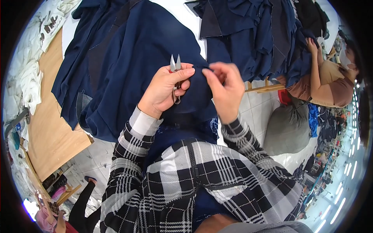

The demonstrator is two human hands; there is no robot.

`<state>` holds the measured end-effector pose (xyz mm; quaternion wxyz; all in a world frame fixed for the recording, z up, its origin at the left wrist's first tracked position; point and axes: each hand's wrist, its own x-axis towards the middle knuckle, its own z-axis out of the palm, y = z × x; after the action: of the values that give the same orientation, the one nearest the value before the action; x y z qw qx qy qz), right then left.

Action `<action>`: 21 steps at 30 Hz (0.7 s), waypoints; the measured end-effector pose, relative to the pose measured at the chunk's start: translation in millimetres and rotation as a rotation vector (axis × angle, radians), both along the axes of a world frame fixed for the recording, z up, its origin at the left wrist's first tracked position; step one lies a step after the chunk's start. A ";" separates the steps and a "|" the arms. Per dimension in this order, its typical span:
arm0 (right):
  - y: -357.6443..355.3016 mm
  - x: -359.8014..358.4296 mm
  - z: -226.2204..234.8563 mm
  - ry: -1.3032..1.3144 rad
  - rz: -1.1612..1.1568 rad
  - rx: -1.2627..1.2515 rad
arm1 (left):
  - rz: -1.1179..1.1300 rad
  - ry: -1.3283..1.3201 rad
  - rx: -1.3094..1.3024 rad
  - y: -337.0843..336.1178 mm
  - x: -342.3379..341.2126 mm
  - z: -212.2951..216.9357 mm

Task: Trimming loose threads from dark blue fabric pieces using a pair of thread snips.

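Head view: left hand point(161, 88) grasps snips point(178, 65), right hand point(227, 86) pinches loosely draped navy cloth point(155, 50).

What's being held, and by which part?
Left hand: snips, by the handles; it also seems to pinch navy cloth. Right hand: too blurred to tell.

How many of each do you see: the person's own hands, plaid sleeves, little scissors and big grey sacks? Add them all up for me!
Left hand and right hand: 2
Left plaid sleeve and right plaid sleeve: 2
Little scissors: 1
Big grey sack: 1
Total: 6
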<state>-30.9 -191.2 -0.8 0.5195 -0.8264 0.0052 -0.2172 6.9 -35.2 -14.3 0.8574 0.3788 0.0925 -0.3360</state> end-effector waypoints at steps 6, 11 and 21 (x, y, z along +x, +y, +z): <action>14.1 -18.1 -12.7 0.195 0.027 0.323 | 0.059 0.022 -0.020 -7.0 -6.9 -4.5; 5.8 -12.2 -12.2 0.152 0.078 0.210 | 0.031 -0.017 0.033 -5.9 -4.4 -0.2; -6.7 1.5 -15.2 0.432 0.234 0.868 | -0.029 -0.191 0.217 -1.3 1.5 1.3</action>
<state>-29.5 -198.0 -15.9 0.8235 -0.5551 0.1099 0.0409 8.4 -36.5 -12.9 0.8113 0.5008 0.0406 -0.2989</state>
